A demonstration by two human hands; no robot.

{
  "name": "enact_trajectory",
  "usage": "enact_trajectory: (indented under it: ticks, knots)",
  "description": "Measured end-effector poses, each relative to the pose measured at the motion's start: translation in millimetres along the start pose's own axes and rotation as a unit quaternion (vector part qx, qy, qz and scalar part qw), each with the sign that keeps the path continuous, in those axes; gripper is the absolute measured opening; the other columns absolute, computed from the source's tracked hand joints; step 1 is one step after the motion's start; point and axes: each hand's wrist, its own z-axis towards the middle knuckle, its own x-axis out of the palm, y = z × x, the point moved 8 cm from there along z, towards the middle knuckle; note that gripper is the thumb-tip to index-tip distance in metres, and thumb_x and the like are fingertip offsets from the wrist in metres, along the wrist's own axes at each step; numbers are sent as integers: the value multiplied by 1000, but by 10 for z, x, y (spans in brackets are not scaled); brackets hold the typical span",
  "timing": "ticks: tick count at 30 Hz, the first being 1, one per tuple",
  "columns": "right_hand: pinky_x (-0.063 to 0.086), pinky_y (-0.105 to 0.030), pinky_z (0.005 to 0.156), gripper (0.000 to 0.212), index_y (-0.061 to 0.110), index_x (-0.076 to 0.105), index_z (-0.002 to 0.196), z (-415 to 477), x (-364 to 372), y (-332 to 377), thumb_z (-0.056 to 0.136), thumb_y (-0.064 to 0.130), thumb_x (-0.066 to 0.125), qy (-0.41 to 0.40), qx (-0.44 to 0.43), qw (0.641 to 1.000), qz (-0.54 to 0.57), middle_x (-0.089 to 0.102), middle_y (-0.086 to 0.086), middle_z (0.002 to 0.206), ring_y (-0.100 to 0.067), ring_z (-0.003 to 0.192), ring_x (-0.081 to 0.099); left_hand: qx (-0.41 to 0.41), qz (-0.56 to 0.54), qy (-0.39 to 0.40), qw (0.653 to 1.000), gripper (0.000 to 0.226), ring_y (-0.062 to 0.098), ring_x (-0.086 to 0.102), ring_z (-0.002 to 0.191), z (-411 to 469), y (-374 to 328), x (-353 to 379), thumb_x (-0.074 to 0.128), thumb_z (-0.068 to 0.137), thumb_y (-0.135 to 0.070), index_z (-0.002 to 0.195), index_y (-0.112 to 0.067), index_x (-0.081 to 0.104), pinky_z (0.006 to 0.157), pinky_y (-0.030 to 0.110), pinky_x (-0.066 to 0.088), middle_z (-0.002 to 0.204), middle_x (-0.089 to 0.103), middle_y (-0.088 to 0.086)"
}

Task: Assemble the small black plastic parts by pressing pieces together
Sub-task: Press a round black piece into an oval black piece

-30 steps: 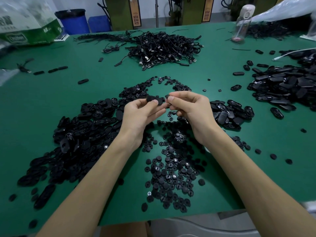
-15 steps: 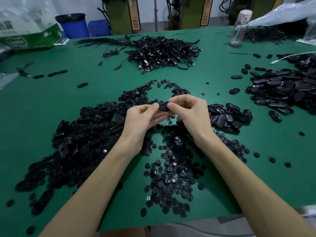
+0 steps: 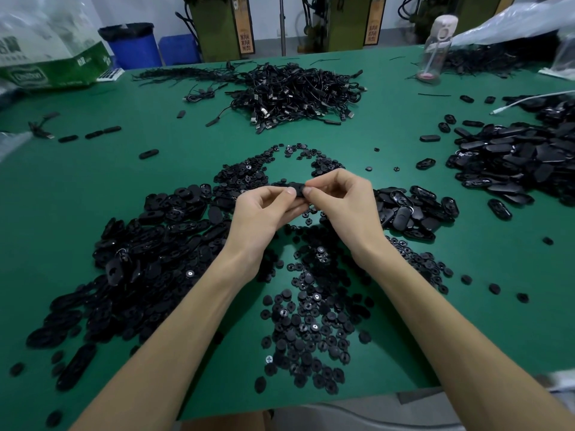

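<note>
A small black plastic part [image 3: 296, 188] is pinched between both hands above the middle of the green table [image 3: 93, 188]. My left hand [image 3: 264, 213] grips it from the left with thumb on top. My right hand [image 3: 342, 202] grips its right end, thumb tip touching the left thumb. A heap of black oval shells [image 3: 149, 244] lies to the left of my hands. Small round black pieces [image 3: 311, 325] are scattered below and between my forearms. Another small heap of oval parts [image 3: 410, 213] lies just right of my right hand.
A tangle of black cables [image 3: 295, 91] sits at the far centre. A large heap of black oval parts [image 3: 513, 160] fills the right side. A clear water bottle [image 3: 435, 48] stands far right, a green-and-white box [image 3: 53, 70] far left, a blue bin [image 3: 130, 45] behind.
Both hands stay together on the part. The thumbs have closed onto its top, and the hands sit slightly lower in the picture as the view tilts.
</note>
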Motion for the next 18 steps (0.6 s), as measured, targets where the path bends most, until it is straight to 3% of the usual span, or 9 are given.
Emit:
enact_trajectory:
  ticks: [10, 15, 18]
  knots:
    - [57, -29, 76, 3, 21, 75, 90, 5, 9, -30, 89, 20, 77, -5, 14, 1000, 8, 76, 2, 83, -7, 77, 68, 65, 86, -18, 994, 17, 20, 77, 98, -15, -67, 10, 62, 102, -6, 113, 6, 66, 92, 28, 60, 104, 78, 14]
    - [57, -36, 77, 4, 18, 74, 88, -28, 40, 64, 89, 15, 77, 13, -11, 1000, -3, 75, -2, 84, -19, 80, 68, 42, 55, -10, 998, 20, 20, 77, 101, -3, -36, 3, 58, 105, -10, 114, 6, 68, 92, 27, 60, 105, 79, 13]
    - [50, -25, 72, 6, 15, 74, 91, -59, 100, 153, 90, 9, 74, 38, -48, 997, -36, 72, -5, 88, -12, 77, 63, 24, 38, -7, 999, 22, 22, 76, 103, 14, -5, -19, 56, 106, -11, 112, 6, 69, 97, 32, 59, 106, 78, 14]
